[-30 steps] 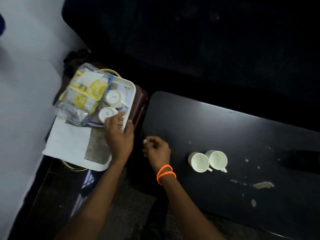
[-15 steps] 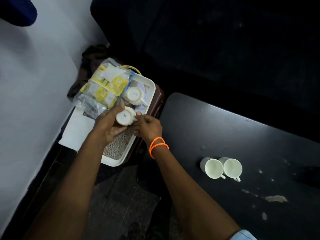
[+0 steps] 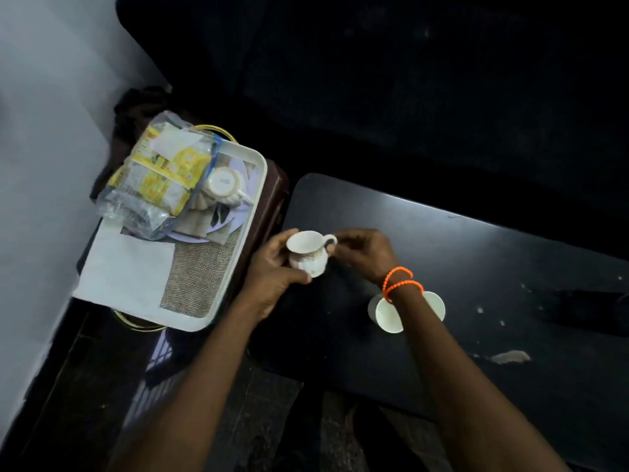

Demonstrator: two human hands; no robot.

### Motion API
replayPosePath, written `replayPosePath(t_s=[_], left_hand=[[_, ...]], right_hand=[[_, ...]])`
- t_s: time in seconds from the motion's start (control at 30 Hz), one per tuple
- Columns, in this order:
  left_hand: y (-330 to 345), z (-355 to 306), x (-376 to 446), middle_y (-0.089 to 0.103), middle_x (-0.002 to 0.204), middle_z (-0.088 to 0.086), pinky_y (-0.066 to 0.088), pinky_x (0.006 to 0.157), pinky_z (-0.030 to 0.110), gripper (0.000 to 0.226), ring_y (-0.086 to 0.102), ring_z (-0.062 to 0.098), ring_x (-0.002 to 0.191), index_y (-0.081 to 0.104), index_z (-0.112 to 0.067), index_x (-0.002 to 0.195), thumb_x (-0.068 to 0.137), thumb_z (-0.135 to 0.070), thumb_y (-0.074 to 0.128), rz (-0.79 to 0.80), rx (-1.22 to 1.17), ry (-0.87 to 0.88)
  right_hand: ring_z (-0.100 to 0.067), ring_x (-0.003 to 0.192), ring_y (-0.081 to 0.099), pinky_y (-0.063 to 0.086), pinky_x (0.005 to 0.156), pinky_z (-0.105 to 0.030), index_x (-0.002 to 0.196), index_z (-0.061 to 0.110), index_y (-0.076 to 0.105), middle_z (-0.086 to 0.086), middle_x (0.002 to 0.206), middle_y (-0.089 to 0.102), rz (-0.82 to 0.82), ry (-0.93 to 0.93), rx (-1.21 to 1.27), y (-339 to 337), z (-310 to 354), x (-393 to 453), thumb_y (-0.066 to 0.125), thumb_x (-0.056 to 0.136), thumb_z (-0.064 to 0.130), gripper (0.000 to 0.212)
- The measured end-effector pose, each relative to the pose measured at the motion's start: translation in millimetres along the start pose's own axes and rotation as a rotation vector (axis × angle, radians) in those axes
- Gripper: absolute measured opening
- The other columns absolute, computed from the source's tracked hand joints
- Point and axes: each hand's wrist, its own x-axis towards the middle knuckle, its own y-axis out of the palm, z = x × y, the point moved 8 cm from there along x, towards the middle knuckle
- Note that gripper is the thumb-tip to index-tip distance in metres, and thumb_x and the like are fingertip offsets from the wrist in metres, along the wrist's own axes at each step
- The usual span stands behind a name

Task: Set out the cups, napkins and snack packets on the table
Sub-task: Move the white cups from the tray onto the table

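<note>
Both hands carry one cup (image 3: 308, 252) over the worktop (image 3: 476, 253) edge: left hand (image 3: 272, 267) curled round its body, right hand (image 3: 366, 250) fingers pinching the handle, likely to steady it. Two cups (image 3: 389, 315) already stand there; another cup (image 3: 224, 181) and packets (image 3: 160, 172) wait on the tray (image 3: 218, 301).

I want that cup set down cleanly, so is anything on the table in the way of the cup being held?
Nothing visible does. The cup, held by the left hand and right hand, hangs over bare table; the two cups already set out stand nearer, under the right wrist.
</note>
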Motion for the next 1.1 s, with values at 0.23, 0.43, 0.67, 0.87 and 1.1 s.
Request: replayPosePath(t_s=[0.23, 0.43, 0.67, 0.87, 1.1], left_hand=[[80, 54, -1, 0.071, 0.13, 0.007, 0.056, 0.103, 0.032, 0.08, 0.069, 0.023, 0.122, 0.061, -0.013, 0.132, 0.058, 0.007, 0.085, -0.03, 0.239, 0.16], [97, 56, -16, 0.07, 0.125, -0.002, 0.055, 0.097, 0.032, 0.066, 0.067, 0.016, 0.114, 0.062, -0.019, 0.127, 0.068, -0.001, 0.087, -0.103, 0.564, 0.38], [104, 66, -22, 0.062, 0.132, 0.009, 0.035, 0.101, 0.001, 0.079, 0.062, 0.02, 0.121, 0.061, -0.011, 0.137, 0.064, 0.015, 0.074, -0.078, 0.665, 0.389], [103, 77, -23, 0.057, 0.14, 0.009, 0.029, 0.103, -0.002, 0.085, 0.059, 0.022, 0.128, 0.057, -0.009, 0.142, 0.063, 0.013, 0.077, -0.024, 0.668, 0.318], [51, 21, -12, 0.058, 0.136, 0.007, 0.058, 0.098, 0.033, 0.071, 0.063, 0.023, 0.121, 0.07, -0.013, 0.13, 0.068, 0.021, 0.061, 0.003, 0.691, 0.361]], right_hand=[[-0.027, 0.097, 0.075, 0.058, 0.09, -0.04, 0.104, 0.016, 0.082, -0.009, 0.101, 0.081, -0.123, 0.077, -0.522, -59, -56, -9, 0.081, 0.084, 0.025, 0.021], [-0.03, 0.087, 0.074, 0.061, 0.079, -0.041, 0.099, 0.024, 0.082, -0.006, 0.091, 0.081, -0.163, 0.0, -0.632, -60, -72, -20, 0.076, 0.084, 0.02, 0.016], [-0.028, 0.085, 0.075, 0.061, 0.079, -0.039, 0.098, 0.023, 0.082, -0.004, 0.09, 0.082, -0.139, -0.066, -0.651, -62, -82, -25, 0.078, 0.08, 0.005, 0.026], [-0.026, 0.095, 0.075, 0.061, 0.088, -0.037, 0.108, 0.021, 0.08, -0.003, 0.103, 0.081, -0.106, -0.052, -0.675, -64, -82, -22, 0.067, 0.083, -0.007, 0.04], [-0.035, 0.105, 0.072, 0.057, 0.094, -0.044, 0.118, 0.019, 0.075, -0.013, 0.11, 0.078, -0.206, -0.093, -0.539, -42, -13, 11, 0.065, 0.093, 0.018, 0.028]])
